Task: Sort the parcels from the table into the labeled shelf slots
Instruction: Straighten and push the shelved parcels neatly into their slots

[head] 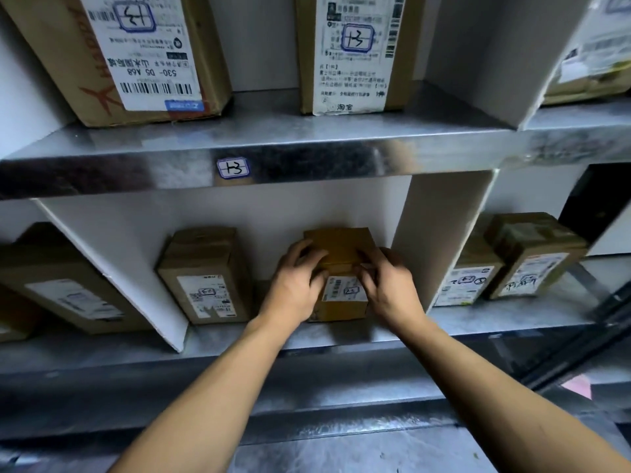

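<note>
A small brown cardboard parcel (pixel 341 247) with a white label on its front stands on the lower metal shelf (pixel 478 322), in the middle slot between two white dividers. My left hand (pixel 293 285) grips its left side and my right hand (pixel 389 288) grips its right side, fingers curled over the top front edge. A taller labelled parcel (pixel 205 278) stands to its left in the same slot. A handwritten slot label (pixel 233 167) is stuck on the front edge of the upper shelf above.
The upper shelf holds two large labelled boxes (pixel 136 52) (pixel 351 52). A long parcel (pixel 68 288) lies in the left slot, and two small parcels (pixel 467 278) (pixel 532 257) stand in the right slot. White dividers (pixel 440 233) separate the slots. A lower metal ledge (pixel 307 421) runs below.
</note>
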Tool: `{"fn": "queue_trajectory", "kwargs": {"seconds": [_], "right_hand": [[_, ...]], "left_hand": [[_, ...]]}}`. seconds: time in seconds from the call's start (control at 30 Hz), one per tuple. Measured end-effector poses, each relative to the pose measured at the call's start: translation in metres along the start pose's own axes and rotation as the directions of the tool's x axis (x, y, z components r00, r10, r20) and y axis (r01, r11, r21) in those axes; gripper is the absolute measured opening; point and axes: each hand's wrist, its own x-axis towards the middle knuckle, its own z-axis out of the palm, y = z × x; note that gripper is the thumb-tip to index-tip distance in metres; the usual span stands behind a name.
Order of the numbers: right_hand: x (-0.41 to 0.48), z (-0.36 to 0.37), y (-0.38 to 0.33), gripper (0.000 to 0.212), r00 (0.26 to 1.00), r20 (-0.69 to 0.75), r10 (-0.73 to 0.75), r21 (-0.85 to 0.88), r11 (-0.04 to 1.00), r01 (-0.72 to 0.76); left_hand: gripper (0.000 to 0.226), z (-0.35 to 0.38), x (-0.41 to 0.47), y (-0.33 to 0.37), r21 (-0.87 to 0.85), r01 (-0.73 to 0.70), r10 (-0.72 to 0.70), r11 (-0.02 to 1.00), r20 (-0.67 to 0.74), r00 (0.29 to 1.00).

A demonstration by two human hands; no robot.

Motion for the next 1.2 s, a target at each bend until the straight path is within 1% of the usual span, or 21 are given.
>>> {"fn": "queue_trajectory", "kwargs": {"seconds": [0.2, 0.37, 0.47, 0.57, 0.67, 0.83, 0.97, 1.03, 1.1, 1.2], "right_hand": [[0.0, -0.009, 0.014, 0.038, 1.0, 0.005, 0.019, 0.041, 0.999, -0.019], [0.003, -0.009, 0.011, 0.039, 0.999, 0.016, 0.03, 0.001, 1.0, -0.03], [0.006, -0.014, -0.007, 0.038, 0.999, -0.036, -0.033, -0.039, 0.999, 0.032], [0.011, -0.017, -0.031, 0.038, 0.987, -0.061, -0.149, -0.09, 0.986, 0.143], [0.019, -0.008, -0.056, 0.039, 0.971, -0.014, -0.238, -0.119, 0.965, 0.235], [0.027, 0.031, -0.097, 0.046, 0.946, 0.13, -0.297, -0.052, 0.951, 0.305], [0.035, 0.07, -0.118, 0.05, 0.912, 0.263, -0.315, -0.023, 0.943, 0.333], [0.039, 0.088, -0.127, 0.053, 0.892, 0.317, -0.322, 0.007, 0.941, 0.337], [0.041, 0.102, -0.135, 0.056, 0.89, 0.328, -0.316, 0.054, 0.947, 0.316], [0.041, 0.119, -0.142, 0.052, 0.914, 0.283, -0.291, 0.128, 0.956, 0.265]], "left_hand": [[0.037, 0.011, 0.003, 0.009, 0.047, 0.004, -0.004, 0.999, 0.008, 1.0], [0.04, 0.008, 0.004, 0.006, 0.103, 0.006, -0.008, 0.995, 0.017, 1.0], [0.04, -0.009, 0.003, 0.006, 0.125, -0.049, 0.053, 0.991, -0.033, 0.998], [0.04, -0.036, -0.001, -0.002, 0.143, -0.047, 0.063, 0.989, -0.11, 0.992], [0.041, -0.066, -0.009, -0.022, 0.219, 0.023, 0.013, 0.975, -0.16, 0.987], [0.045, -0.11, -0.026, -0.065, 0.324, 0.211, -0.159, 0.922, -0.18, 0.971], [0.058, -0.128, -0.036, -0.094, 0.389, 0.325, -0.284, 0.862, -0.16, 0.945], [0.064, -0.13, -0.037, -0.102, 0.376, 0.333, -0.295, 0.865, -0.156, 0.942], [0.067, -0.131, -0.035, -0.107, 0.366, 0.309, -0.275, 0.878, -0.143, 0.951], [0.057, -0.127, -0.03, -0.112, 0.355, 0.259, -0.225, 0.898, -0.134, 0.965]]}}
